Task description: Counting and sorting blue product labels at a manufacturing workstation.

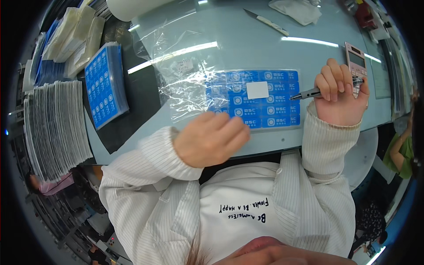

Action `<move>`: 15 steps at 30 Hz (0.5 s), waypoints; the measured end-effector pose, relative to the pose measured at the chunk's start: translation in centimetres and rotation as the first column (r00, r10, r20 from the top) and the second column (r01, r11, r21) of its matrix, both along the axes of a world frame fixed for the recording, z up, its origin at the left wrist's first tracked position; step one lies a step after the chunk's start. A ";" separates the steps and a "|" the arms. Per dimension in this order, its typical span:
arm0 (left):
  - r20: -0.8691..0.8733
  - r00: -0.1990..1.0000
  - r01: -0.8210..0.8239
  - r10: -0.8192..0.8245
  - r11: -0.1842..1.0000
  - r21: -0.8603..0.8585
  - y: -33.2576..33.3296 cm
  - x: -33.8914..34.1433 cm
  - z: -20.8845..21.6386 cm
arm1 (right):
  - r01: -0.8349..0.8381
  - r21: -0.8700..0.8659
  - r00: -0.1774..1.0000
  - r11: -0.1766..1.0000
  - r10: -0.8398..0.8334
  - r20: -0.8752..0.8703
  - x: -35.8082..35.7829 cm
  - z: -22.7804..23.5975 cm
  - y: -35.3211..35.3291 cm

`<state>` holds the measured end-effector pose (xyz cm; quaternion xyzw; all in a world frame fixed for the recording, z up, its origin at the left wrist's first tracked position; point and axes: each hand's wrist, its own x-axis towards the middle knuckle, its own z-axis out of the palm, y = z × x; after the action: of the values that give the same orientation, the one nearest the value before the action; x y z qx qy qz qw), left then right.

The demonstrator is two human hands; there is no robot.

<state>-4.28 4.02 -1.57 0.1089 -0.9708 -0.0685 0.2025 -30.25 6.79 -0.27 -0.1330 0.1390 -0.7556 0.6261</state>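
Note:
A grey pen (307,94) is held in my right hand (338,95), its tip pointing left over the right edge of a pack of blue printed sheets (276,112). The pack lies flat on the table in a clear plastic bag (185,79), whose loose end spreads out to the left. A blank white label (257,90) lies on the pack's upper middle. My left hand (212,139) is curled closed at the pack's near left corner, slightly blurred; anything inside its fingers is hidden.
A pink calculator (356,59) stands just beyond my right hand. A knife (267,22) and a crumpled white bag (298,11) lie at the back. On the left are a blue sheet stack (100,86), on a black mat (132,110), and a tall stack of thin sheets (57,128).

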 end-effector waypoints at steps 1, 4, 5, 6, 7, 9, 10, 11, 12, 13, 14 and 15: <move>-0.002 1.000 -0.001 0.001 1.000 0.001 0.3 -0.3 -0.8 | -0.006 0.010 1.000 1.000 0.006 -0.007 0.2 0.0 -0.1; 0.003 0.996 0.092 -0.092 0.996 0.021 0.8 -0.8 -2.5 | 0.002 0.016 0.996 1.000 -0.001 -0.087 0.1 0.0 0.0; -0.020 0.991 0.130 -0.129 0.991 0.028 0.8 -1.0 -2.8 | 0.007 0.021 0.996 1.000 -0.005 -0.093 0.1 -0.1 0.0; -0.053 0.985 0.164 -0.162 0.986 0.039 0.8 -0.9 -3.2 | 0.014 0.027 0.995 1.000 -0.011 -0.104 0.3 -0.2 -0.2; -0.070 0.984 0.165 -0.161 0.985 0.049 0.8 -0.7 -3.4 | 0.020 0.034 0.993 0.999 -0.016 -0.115 0.5 -0.3 -0.4; -0.079 0.995 0.066 -0.057 0.992 0.110 0.7 -0.2 -3.4 | 0.048 0.063 0.991 0.997 -0.040 -0.128 1.3 -0.2 -0.8; -0.086 0.995 0.067 -0.057 0.991 0.117 0.7 -0.1 -3.2 | 0.075 0.080 0.990 0.994 -0.064 -0.126 1.4 -0.1 -1.0; -0.043 0.999 0.038 -0.033 0.994 0.099 0.7 0.0 -2.8 | 0.074 0.087 0.989 0.993 -0.062 -0.133 1.3 -0.2 -1.1; 0.004 1.000 0.006 -0.006 0.997 0.076 0.6 0.1 -2.6 | -0.003 0.081 0.991 0.997 0.013 -0.135 1.1 -0.4 -1.3; 0.001 1.000 0.001 -0.001 0.997 0.081 0.5 0.1 -2.7 | -0.081 0.075 0.987 0.994 0.091 -0.136 0.8 -0.6 -1.4; -0.024 1.000 -0.011 0.011 1.000 0.006 0.5 0.0 -2.9 | -0.087 0.081 0.986 0.993 0.098 -0.137 0.5 -1.2 -1.3; -0.046 0.999 -0.027 0.024 0.997 -0.069 0.5 -0.1 -3.0 | -0.100 0.025 0.978 0.995 0.103 -0.183 0.8 -1.5 -1.5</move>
<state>-4.39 4.52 -4.56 0.1123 -0.9663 -0.0343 0.2289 -29.45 5.24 -1.75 -0.2044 0.1954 -0.7060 0.6493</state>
